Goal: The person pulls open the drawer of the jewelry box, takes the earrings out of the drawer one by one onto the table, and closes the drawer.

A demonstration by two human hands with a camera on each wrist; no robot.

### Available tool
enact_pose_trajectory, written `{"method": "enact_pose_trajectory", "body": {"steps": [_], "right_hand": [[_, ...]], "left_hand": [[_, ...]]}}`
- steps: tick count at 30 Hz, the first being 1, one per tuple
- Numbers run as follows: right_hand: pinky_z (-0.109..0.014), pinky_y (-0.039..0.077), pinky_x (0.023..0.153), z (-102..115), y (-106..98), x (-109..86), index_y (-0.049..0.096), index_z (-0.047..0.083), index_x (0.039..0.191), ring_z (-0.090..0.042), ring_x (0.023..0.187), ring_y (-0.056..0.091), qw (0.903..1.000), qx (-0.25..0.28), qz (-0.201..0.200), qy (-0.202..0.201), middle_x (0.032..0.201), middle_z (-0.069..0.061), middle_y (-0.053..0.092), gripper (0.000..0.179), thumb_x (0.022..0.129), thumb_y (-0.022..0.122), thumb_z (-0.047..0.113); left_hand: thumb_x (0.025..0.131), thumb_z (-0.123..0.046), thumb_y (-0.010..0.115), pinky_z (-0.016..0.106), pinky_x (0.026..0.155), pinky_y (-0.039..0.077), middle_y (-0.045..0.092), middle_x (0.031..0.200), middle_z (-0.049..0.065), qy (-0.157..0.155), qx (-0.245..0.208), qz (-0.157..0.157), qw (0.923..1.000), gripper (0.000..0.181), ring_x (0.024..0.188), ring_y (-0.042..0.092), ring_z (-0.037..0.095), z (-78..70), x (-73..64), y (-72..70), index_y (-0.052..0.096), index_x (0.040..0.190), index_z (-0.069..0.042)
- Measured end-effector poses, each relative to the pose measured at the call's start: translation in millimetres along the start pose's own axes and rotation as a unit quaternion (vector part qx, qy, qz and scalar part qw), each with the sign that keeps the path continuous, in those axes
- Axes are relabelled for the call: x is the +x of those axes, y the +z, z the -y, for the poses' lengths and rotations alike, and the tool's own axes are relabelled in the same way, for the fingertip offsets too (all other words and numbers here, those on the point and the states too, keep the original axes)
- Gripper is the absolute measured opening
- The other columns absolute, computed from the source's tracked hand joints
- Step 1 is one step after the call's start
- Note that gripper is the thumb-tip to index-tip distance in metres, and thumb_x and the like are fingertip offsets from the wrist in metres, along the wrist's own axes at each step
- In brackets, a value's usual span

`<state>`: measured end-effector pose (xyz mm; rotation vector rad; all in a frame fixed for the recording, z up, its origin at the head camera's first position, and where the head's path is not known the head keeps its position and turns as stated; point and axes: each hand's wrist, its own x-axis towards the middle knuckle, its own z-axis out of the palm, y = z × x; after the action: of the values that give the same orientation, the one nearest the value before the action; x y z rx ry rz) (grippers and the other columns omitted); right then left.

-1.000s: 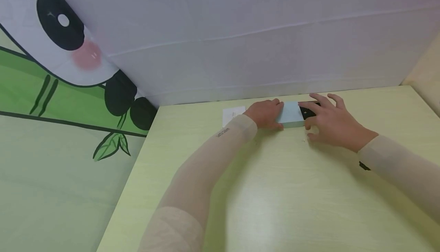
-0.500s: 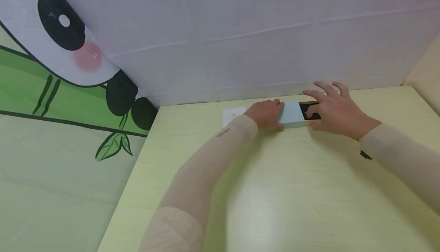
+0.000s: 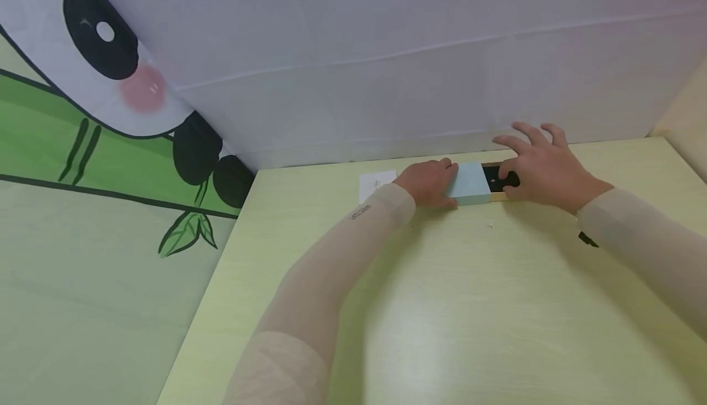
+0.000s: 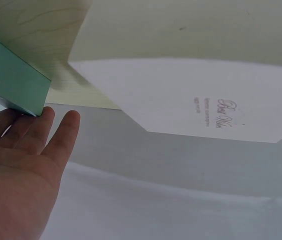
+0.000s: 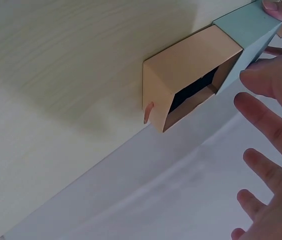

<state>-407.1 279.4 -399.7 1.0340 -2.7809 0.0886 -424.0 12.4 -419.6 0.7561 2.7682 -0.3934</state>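
A drawer-style gift box lies at the table's back edge, its pale blue-green sleeve [image 3: 468, 183] on the left and its tan drawer [image 5: 191, 57] slid out to the right. A ribbon pull tab [image 5: 148, 112] hangs from the drawer's end. Inside the drawer shows a black lining [image 3: 491, 179] with a small white mark. My left hand [image 3: 425, 183] grips the sleeve's left end, thumb on the near side and fingers on the far side. Over the drawer's right part hovers my right hand [image 3: 552, 169], thumb and index bent above the lining, other fingers spread.
A white card [image 3: 377, 184] printed with greeting text lies just left of my left hand. A tiny pale speck [image 3: 490, 226] is on the table [image 3: 442, 307] in front of the box. White cloth [image 3: 409, 98] hangs right behind the table's back edge.
My right hand has lifted slightly and shifted right along the drawer, showing more of the tan front wall and the lining. The left hand stays on the sleeve.
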Motion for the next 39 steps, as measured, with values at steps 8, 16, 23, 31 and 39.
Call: {"method": "enact_pose_trajectory", "body": {"steps": [8,16,23,31,39], "right_hand": [[-0.089,0.02,0.134,16.3,1.3,-8.7,0.092,0.018,0.108,-0.059,0.173,0.028,0.9996,0.003,0.01,0.025,0.177,-0.024,0.054,0.02,0.09,0.1,0.024],[-0.088,0.022,0.134,19.2,1.3,-5.6,0.093,0.018,0.109,-0.058,0.173,0.029,0.9996,-0.006,0.012,0.025,0.175,-0.025,0.056,0.02,0.09,0.1,0.022],[-0.089,0.023,0.134,17.9,4.5,-2.4,0.093,0.018,0.109,-0.058,0.172,0.031,0.9995,-0.012,0.012,0.025,0.175,-0.025,0.057,0.019,0.091,0.099,0.022],[-0.089,0.024,0.132,15.0,10.8,1.8,0.093,0.018,0.107,-0.059,0.171,0.032,0.9998,-0.01,0.002,0.016,0.173,-0.024,0.059,0.017,0.09,0.098,0.021],[-0.09,0.025,0.132,14.0,17.2,8.4,0.093,0.018,0.108,-0.059,0.171,0.033,0.9999,-0.008,0.003,0.011,0.172,-0.024,0.06,0.019,0.09,0.098,0.021]], "left_hand": [[0.113,-0.072,0.067,0.035,0.133,0.055,0.055,0.179,0.001,0.011,0.011,-0.002,0.9999,0.096,0.154,0.065,0.016,-6.0,-18.8,3.7,0.036,0.184,-0.015],[0.114,-0.071,0.067,0.035,0.133,0.055,0.055,0.179,0.001,0.014,0.013,-0.005,0.9998,0.095,0.155,0.064,0.016,-6.4,-21.2,4.4,0.036,0.184,-0.015],[0.114,-0.07,0.067,0.034,0.133,0.054,0.054,0.179,0.002,0.017,0.013,-0.006,0.9998,0.094,0.156,0.064,0.016,-6.6,-19.4,5.6,0.036,0.184,-0.014],[0.114,-0.07,0.067,0.035,0.133,0.055,0.053,0.181,0.001,0.016,0.013,-0.005,0.9998,0.094,0.156,0.064,0.016,-5.6,-16.5,7.4,0.037,0.184,-0.015],[0.114,-0.071,0.067,0.035,0.131,0.056,0.054,0.179,0.001,0.015,0.017,-0.007,0.9997,0.094,0.155,0.065,0.015,-5.2,-14.4,8.6,0.038,0.183,-0.014]]}}
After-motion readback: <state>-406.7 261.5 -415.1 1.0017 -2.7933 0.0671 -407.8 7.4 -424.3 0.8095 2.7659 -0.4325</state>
